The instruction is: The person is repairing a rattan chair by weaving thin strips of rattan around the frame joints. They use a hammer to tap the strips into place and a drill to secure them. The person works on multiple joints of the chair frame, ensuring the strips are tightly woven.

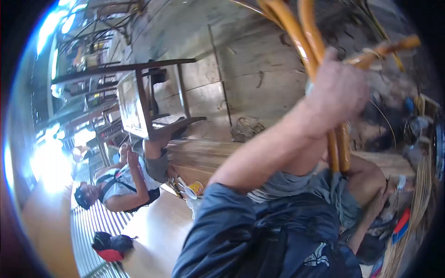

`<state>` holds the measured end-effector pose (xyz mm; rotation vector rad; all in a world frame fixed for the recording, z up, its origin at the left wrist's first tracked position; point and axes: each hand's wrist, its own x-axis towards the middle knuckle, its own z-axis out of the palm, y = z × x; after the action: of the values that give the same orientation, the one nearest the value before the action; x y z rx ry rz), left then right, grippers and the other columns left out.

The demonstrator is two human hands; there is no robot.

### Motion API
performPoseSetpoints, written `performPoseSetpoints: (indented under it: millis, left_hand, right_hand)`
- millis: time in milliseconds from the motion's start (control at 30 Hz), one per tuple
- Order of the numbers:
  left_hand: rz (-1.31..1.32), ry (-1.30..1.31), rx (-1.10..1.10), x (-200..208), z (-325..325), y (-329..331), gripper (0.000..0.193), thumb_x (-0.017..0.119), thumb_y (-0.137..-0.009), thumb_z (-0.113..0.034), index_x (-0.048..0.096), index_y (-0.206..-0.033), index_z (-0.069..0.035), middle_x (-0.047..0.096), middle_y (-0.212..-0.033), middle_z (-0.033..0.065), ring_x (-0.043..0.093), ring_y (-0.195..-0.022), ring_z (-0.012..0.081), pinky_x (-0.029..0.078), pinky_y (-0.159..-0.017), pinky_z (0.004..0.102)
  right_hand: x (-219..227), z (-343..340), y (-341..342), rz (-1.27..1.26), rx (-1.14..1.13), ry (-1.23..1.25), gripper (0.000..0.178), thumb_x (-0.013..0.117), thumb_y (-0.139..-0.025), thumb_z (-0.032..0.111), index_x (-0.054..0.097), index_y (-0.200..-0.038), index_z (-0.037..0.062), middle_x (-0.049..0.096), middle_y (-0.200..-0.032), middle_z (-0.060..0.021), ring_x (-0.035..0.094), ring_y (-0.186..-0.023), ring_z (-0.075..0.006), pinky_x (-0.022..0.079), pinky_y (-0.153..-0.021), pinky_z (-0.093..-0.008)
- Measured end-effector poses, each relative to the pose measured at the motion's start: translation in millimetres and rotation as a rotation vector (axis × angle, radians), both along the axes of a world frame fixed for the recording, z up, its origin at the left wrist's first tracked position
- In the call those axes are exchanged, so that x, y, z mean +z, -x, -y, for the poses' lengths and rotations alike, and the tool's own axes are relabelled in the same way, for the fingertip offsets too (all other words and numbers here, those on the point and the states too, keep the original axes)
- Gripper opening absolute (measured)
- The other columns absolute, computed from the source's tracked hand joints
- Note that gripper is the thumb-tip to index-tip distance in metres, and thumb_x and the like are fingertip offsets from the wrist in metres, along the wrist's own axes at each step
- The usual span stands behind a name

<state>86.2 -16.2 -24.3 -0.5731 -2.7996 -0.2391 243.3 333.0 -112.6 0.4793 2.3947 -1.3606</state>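
Observation:
My left arm reaches up and across, and my left hand [338, 88] is closed round a glossy orange-brown rattan frame [293, 32]. Its bent poles run up past the hand, and two lower ends [343, 148] come down between my legs. A crosspiece [389, 48] with a wrapped joint sticks out to the right of the hand. Low at the right, my right hand [379, 201] is beside my bent knee; its fingers are too blurred and shadowed to read.
At the left another person [125, 185] sits with raised hands near a wooden chair frame [139, 102]. A yellow cup [193, 189] stands near my left side. Long thin strips [412, 204] and a red-and-blue item [401, 226] lie at the right. A coil [250, 126] rests on the floor boards.

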Motion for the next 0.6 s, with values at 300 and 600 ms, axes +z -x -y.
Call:
performPoseSetpoints:
  millis: [300, 600]
  left_hand:
    - [0.197, -0.098, 0.107, 3, -5, -2, 0.01, 0.057, -0.068, -0.016, 0.065, -0.062, -0.013, 0.061, -0.062, 0.0014, 0.06, -0.062, 0.0194, 0.038, -0.069, 0.0425]
    - [0.235, -0.209, 0.203, -6, -17, -1, 0.014, 0.055, -0.072, -0.019, 0.068, -0.067, -0.017, 0.064, -0.067, 0.0011, 0.061, -0.068, 0.0192, 0.035, -0.079, 0.0447]
  right_hand:
    - [3, -2, 6, -0.108, 0.107, -0.31, 0.059, 0.036, -0.093, 0.044, 0.037, -0.128, -0.0035, 0.042, -0.128, -0.0209, 0.041, -0.118, -0.0307, 0.03, -0.1, -0.0366]
    - [4, -4, 5, -0.098, 0.109, -0.35, 0.062, 0.035, -0.092, 0.047, 0.04, -0.126, -0.0038, 0.043, -0.127, -0.0238, 0.041, -0.118, -0.0332, 0.031, -0.098, -0.0358]
